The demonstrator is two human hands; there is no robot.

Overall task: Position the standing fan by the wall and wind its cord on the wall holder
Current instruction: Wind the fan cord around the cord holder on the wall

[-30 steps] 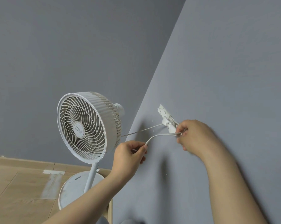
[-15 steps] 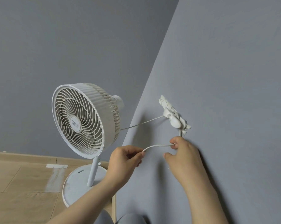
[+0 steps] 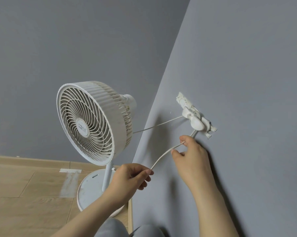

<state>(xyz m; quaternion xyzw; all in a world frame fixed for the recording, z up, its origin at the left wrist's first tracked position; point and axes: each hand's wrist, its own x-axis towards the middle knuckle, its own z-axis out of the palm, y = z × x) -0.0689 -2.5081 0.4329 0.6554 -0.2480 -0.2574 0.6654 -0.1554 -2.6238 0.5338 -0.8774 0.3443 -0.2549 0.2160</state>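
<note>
A white standing fan (image 3: 91,124) stands on its round base (image 3: 89,190) in the corner, close to the grey wall (image 3: 238,65) on the right. A white wall holder (image 3: 195,120) is stuck to that wall. The thin white cord (image 3: 163,157) runs from behind the fan to the holder, drops below it and hangs between my hands. My right hand (image 3: 194,158) pinches the cord just under the holder. My left hand (image 3: 132,178) pinches it lower down and to the left.
The light wooden floor (image 3: 24,194) shows a pale patch and a strip of tape (image 3: 70,171) to the left of the fan's base. A wooden skirting board (image 3: 30,161) runs along the back wall. My grey-clad knees (image 3: 127,230) are at the bottom edge.
My right hand has dropped from the holder to just below it, drawing the cord down. My left hand moved down a little with the cord. The view shifted slightly.
</note>
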